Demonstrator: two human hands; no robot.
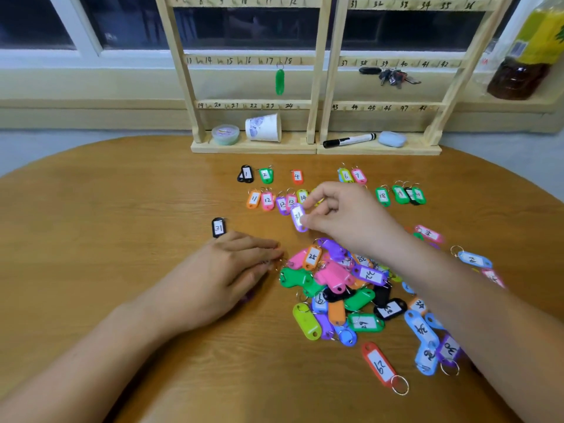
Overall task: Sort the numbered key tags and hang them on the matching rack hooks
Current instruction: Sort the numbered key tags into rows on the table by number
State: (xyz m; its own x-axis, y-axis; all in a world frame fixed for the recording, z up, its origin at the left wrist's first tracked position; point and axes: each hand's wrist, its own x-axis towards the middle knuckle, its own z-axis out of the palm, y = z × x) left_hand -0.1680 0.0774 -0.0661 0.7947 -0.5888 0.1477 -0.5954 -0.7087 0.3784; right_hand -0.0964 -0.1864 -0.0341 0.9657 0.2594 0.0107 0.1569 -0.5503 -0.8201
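Note:
My right hand (341, 215) pinches a purple key tag (298, 217) just above the table, over the second sorted row. My left hand (232, 270) lies flat on the table left of the loose pile of coloured tags (345, 288), fingertips touching key rings at its edge; something purple peeks from under the palm. Sorted tags lie in rows: black 1 (246, 173), green 2 (266, 175), orange 11 (253, 199), green 18 (382, 196). A black tag 31 (218, 228) lies alone. The wooden rack (317, 71) stands behind, with a green tag (279, 81) on hook 18.
On the rack's base stand a paper cup (263, 127), a small round tub (225, 134), a black marker (349, 140) and a blue case (392, 138). A bunch of keys (396, 77) hangs near hook 39. A bottle (528, 56) stands at the right. More tags lie scattered at the right.

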